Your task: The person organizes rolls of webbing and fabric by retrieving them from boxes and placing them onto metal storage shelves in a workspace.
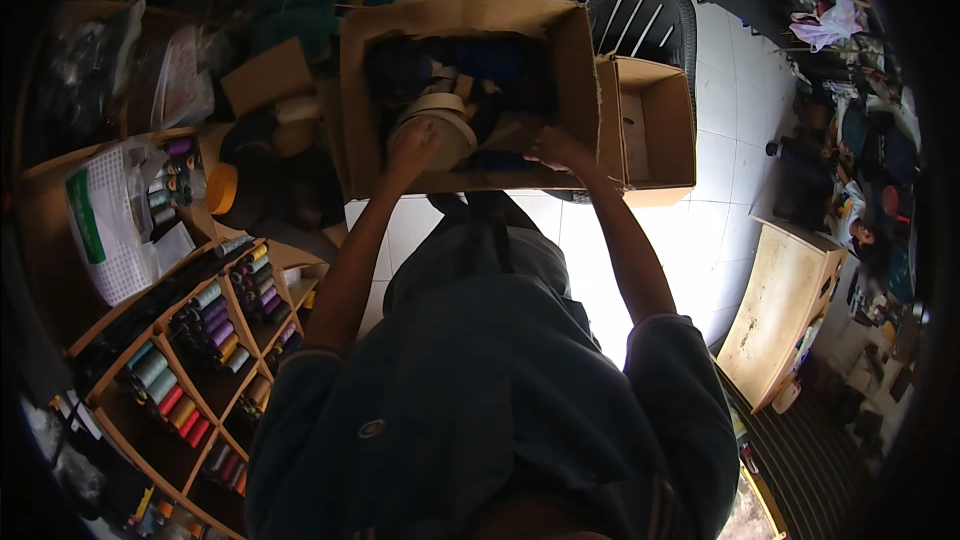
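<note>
Beige roll is gripped at its left by the curled left hand, the farther right hand half-curled, its hold unclear.

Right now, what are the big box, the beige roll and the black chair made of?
The big box: dull brown cardboard, going by its ragged edge. The beige roll: perhaps matte fabric or paper, seemingly wound in layers. The black chair: probably smooth plastic, judging by its moulded slats.
</note>
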Motion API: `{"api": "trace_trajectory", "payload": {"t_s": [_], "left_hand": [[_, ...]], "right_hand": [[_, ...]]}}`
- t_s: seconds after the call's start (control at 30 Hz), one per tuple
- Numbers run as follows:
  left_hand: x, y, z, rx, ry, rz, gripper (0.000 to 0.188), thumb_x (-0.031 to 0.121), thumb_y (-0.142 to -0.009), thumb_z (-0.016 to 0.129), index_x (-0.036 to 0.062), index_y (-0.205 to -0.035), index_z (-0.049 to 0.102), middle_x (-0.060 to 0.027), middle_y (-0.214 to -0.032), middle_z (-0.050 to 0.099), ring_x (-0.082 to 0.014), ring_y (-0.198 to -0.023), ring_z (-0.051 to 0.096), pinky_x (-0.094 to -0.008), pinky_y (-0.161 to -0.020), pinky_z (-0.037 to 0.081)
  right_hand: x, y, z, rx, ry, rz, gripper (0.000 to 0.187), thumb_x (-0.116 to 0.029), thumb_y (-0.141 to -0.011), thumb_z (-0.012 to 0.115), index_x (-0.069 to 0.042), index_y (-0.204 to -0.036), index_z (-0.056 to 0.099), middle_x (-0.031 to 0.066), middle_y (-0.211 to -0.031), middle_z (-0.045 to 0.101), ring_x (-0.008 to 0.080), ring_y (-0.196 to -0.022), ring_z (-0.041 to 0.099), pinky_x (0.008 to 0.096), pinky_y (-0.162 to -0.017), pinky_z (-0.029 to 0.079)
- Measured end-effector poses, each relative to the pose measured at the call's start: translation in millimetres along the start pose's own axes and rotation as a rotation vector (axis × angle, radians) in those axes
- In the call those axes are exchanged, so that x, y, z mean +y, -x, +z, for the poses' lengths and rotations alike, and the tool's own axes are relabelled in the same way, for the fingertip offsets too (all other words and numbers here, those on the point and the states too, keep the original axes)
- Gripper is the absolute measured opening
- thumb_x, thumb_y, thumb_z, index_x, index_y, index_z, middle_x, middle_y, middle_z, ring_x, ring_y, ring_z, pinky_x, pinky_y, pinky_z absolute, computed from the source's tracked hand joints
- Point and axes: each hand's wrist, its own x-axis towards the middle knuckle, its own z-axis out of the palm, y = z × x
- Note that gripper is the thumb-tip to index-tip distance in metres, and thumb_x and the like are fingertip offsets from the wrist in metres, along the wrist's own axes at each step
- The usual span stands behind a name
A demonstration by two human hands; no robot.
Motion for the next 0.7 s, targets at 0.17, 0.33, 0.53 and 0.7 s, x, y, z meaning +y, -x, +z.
{"api": "trace_trajectory", "payload": {"t_s": [0.17,0.33,0.53,0.7], "left_hand": [[99,-26,22,0.083,0.188,0.246,0.041,0.03,-0.085,0.061,-0.0016,-0.111,0.056,-0.019,-0.102,0.062,-0.0322,-0.097,0.06,-0.038,-0.084,0.045],[122,-56,28,-0.331,0.378,-0.075,0.023,0.021,-0.091,0.052,0.0014,-0.098,0.06,-0.0146,-0.086,0.064,-0.0311,-0.087,0.062,-0.0358,-0.078,0.046],[29,-35,23,-0.161,-0.001,-0.072,0.031,0.023,-0.088,0.054,0.0043,-0.112,0.055,-0.0182,-0.097,0.06,-0.032,-0.094,0.058,-0.0388,-0.083,0.043],[-8,-28,10,-0.177,-0.546,-0.198,0.086,0.042,-0.077,0.067,0.0116,-0.144,0.023,-0.0264,-0.14,0.032,-0.0396,-0.129,0.034,-0.043,-0.105,0.031]], "right_hand": [[-58,46,-112,0.022,-0.539,-0.079,0.022,-0.019,-0.086,0.062,-0.005,-0.103,0.061,0.0049,-0.069,0.058,0.0117,-0.052,0.052,0.0272,-0.047,0.043],[-60,67,-171,0.162,-0.845,-0.292,0.023,-0.015,-0.085,0.062,-0.003,-0.104,0.06,0.0044,-0.075,0.06,0.0101,-0.059,0.054,0.0252,-0.055,0.046],[-34,83,-229,0.789,-0.96,-0.474,0.024,-0.013,-0.086,0.06,-0.001,-0.107,0.059,0.0102,-0.093,0.063,0.0148,-0.083,0.06,0.026,-0.075,0.047],[-28,48,-217,1.484,-0.669,-0.152,0.031,-0.013,-0.087,0.058,0.003,-0.113,0.055,0.015,-0.108,0.061,0.0221,-0.095,0.06,0.0324,-0.084,0.047]]}}
